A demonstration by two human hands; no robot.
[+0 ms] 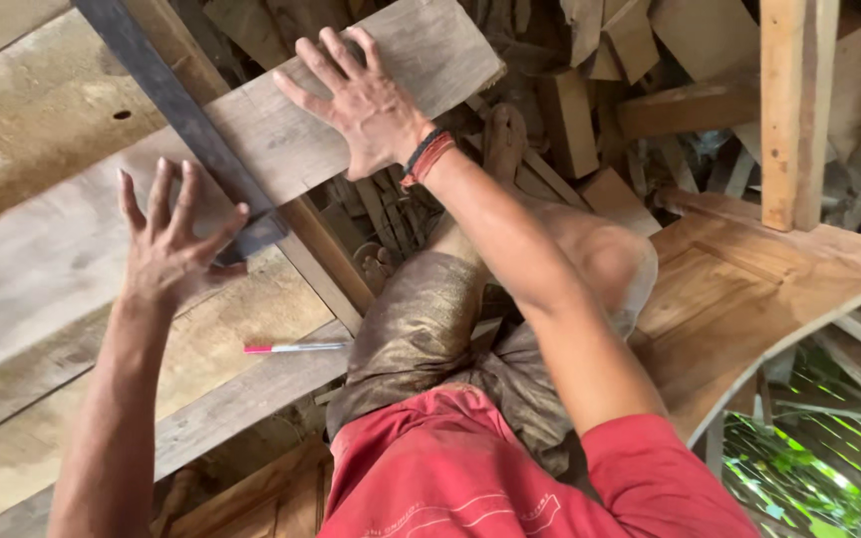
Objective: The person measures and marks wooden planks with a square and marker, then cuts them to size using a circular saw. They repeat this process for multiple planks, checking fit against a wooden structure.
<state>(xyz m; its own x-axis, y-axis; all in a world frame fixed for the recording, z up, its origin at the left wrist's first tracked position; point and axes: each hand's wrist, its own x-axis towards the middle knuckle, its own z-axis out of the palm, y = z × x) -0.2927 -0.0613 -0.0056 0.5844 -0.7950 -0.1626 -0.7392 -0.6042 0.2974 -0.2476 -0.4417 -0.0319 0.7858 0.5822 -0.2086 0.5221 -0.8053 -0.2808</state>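
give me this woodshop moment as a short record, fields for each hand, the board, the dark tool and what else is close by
left hand: left hand spread open, thumb touching the end of the dark metal square
right hand: right hand flat, palm down on the wooden board
board: long, pale, lying diagonally across the workbench
tool: dark flat bar laid across the board
nearby: pen with a pink end on the bench edge; wood offcuts piled beyond; carved door panel at the right

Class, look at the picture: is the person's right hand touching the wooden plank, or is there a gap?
Touching. The head view shows the right hand spread flat, palm down, on the wooden plank, with no gap visible beneath the fingers.
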